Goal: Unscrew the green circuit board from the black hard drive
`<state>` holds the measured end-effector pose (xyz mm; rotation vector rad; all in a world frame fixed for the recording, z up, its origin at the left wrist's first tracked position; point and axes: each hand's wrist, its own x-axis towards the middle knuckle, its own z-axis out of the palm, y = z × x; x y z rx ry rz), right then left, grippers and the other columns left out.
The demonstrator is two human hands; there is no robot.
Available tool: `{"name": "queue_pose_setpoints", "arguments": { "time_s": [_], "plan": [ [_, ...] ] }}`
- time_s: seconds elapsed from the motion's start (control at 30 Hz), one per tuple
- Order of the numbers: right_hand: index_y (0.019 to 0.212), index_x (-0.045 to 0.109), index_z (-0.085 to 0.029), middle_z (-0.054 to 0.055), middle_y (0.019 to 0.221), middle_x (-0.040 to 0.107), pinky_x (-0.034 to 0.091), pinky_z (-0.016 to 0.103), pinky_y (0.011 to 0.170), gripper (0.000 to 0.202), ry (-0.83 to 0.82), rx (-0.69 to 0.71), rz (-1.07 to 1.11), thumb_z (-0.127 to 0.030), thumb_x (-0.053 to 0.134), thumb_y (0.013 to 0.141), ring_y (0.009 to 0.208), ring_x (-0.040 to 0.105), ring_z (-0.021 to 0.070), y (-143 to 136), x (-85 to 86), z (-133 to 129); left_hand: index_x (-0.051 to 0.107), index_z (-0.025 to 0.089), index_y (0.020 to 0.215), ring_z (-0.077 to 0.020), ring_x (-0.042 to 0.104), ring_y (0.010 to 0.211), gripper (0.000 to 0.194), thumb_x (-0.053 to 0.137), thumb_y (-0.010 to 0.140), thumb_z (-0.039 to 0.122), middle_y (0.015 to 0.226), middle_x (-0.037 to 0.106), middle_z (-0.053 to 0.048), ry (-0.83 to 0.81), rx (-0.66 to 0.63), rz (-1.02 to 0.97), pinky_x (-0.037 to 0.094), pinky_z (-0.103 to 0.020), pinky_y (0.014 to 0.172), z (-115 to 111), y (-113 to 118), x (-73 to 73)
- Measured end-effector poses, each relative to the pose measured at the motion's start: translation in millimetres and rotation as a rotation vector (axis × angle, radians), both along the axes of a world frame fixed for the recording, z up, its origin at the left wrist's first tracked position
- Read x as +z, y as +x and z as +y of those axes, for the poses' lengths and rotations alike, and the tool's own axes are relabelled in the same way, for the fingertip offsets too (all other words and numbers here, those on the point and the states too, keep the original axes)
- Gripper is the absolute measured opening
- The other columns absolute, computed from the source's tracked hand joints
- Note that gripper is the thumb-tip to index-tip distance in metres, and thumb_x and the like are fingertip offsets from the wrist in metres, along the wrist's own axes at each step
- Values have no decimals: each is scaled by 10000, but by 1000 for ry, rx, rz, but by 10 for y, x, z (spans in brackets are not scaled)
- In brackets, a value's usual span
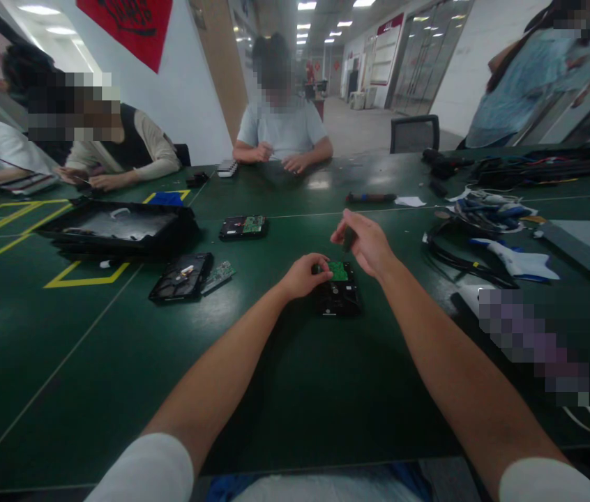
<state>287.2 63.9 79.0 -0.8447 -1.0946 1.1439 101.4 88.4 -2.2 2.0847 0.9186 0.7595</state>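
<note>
A black hard drive with a green circuit board (339,295) lies on the green table (284,390) in front of me. My left hand (306,276) rests at its upper left side, thumb and fingers brought together at the board's edge; what lies between them, if anything, is too small to tell. Above the drive's upper right corner, my right hand (364,240) is raised off the table with its fingers curled towards the thumb. Whether it holds something small is not clear.
Another drive (243,227), an opened drive (182,277) with a loose board (218,277) and black trays (122,226) lie left. Cables (488,213), a grey metal case (588,244) and a screwdriver-like tool (371,198) lie right and beyond. People sit across the table.
</note>
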Motion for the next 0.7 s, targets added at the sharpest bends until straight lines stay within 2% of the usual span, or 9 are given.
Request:
{"name": "queue_pose_setpoints", "arguments": {
  "time_s": [0.2, 0.33, 0.5, 0.63, 0.7],
  "plan": [
    [737, 700, -229, 13, 799, 693, 574, 289, 769, 471, 5, -42, -15, -674, 853, 756, 789, 683, 152, -9, 23, -25, 687, 215, 905, -263, 667, 1173, 126, 762, 883, 314, 1321, 710, -88, -3, -5, -14, 468, -471, 1126, 9, -5, -21],
    [765, 667, -240, 6, 787, 706, 575, 314, 751, 504, -8, -12, -3, -716, 833, 753, 746, 692, 161, -6, 45, -53, 682, 211, 897, -262, 663, 1183, 125, 764, 881, 305, 1322, 709, -91, -6, -7, -10, 462, -475, 1135, 10, 0, -19],
    [681, 618, -244, -28, 598, 564, 464, 292, 552, 626, 9, 31, -10, -857, 664, 801, 536, 547, 123, -4, 57, -60, 686, 212, 905, -265, 655, 1201, 112, 758, 888, 295, 1316, 711, -93, 8, -11, -9, 459, -474, 1134, 12, 0, -22],
    [676, 644, -244, -26, 566, 521, 456, 296, 554, 674, 17, 58, 15, -901, 586, 814, 536, 547, 129, 14, 32, -29, 684, 210, 906, -268, 655, 1198, 119, 762, 886, 297, 1315, 711, -97, 12, -12, -20, 466, -467, 1119, 7, 0, -26],
    [690, 666, -241, -20, 604, 559, 476, 292, 581, 638, 12, 37, 5, -870, 651, 799, 566, 570, 130, 25, 13, -4, 681, 210, 906, -268, 655, 1198, 122, 760, 889, 301, 1316, 710, -97, 16, -13, -21, 465, -464, 1117, 1, 1, -22]
  ]
}}
